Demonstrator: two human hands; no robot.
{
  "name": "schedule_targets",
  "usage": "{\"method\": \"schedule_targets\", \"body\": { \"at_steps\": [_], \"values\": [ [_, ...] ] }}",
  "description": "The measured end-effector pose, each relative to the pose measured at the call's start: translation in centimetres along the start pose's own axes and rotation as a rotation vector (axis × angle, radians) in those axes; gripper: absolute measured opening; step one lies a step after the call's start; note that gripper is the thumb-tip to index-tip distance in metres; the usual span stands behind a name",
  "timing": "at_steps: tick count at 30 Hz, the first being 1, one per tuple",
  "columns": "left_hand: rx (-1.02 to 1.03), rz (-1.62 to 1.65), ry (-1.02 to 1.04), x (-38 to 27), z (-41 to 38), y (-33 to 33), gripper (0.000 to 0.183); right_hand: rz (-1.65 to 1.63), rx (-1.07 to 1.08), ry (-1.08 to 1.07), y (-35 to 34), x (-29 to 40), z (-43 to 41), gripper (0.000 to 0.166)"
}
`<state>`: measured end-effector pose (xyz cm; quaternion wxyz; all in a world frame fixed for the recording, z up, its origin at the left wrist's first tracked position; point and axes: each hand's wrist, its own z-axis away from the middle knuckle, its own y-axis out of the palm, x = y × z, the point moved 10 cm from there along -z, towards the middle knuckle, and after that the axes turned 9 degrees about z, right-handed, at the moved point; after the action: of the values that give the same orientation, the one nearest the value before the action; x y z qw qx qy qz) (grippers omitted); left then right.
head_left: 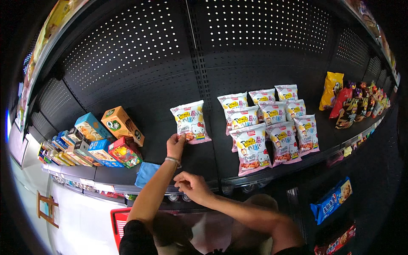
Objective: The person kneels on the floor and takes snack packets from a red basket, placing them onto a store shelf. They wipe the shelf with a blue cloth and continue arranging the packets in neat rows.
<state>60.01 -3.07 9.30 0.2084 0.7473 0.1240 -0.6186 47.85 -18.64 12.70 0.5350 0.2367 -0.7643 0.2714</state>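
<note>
My left hand (176, 147) grips the lower left part of a white and pink snack bag (190, 118) with a cartoon cat on it. The thumb lies over the front of the bag, which stands upright above the black shelf (197, 162); whether its base touches the shelf cannot be seen clearly. Close to the shelf's front edge, my right hand (195, 188) holds nothing, its fingers loosely bent and a little apart. To the right, several matching snack bags (253, 149) stand in short rows, front ones partly covering those behind.
A blue cloth (147, 173) lies at the shelf's front edge, beside my left forearm. Snack boxes (122, 126) line the left, and bagged snacks (346, 111) the far right. A perforated back panel (267, 28) rises behind. Below are a red basket (119, 220) and a blue packet (331, 200).
</note>
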Motion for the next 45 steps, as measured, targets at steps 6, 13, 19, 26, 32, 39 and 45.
{"method": "schedule_targets", "body": {
  "at_steps": [6,13,19,26,32,39,45],
  "values": [
    [-0.018,-0.015,0.040,2.2,-3.7,3.3,0.026,-0.055,0.005,-0.003,-0.5,0.0,0.4,0.016],
    [-0.017,-0.431,0.074,2.7,-4.4,5.7,0.031,-0.023,-0.040,0.025,-1.8,0.0,0.4,0.017],
    [-0.107,-0.817,0.208,1.3,-3.3,6.4,0.036,0.057,-0.067,0.004,-2.4,-0.6,0.8,0.015],
    [-0.112,-0.532,0.372,1.1,-2.9,5.5,0.048,0.111,-0.042,0.017,-2.2,-0.2,0.9,0.016],
    [-0.069,-0.588,0.321,1.4,-3.2,5.9,0.048,0.116,-0.031,0.022,-1.9,-0.6,1.3,0.018],
    [-0.112,-0.689,0.291,0.8,-2.6,6.6,0.052,0.205,-0.070,-0.101,-2.7,0.0,0.9,0.019],
    [0.102,-0.275,-0.056,1.0,-3.2,5.6,0.052,0.181,0.019,-0.134,-0.8,1.4,0.6,0.020]
  ]
}}
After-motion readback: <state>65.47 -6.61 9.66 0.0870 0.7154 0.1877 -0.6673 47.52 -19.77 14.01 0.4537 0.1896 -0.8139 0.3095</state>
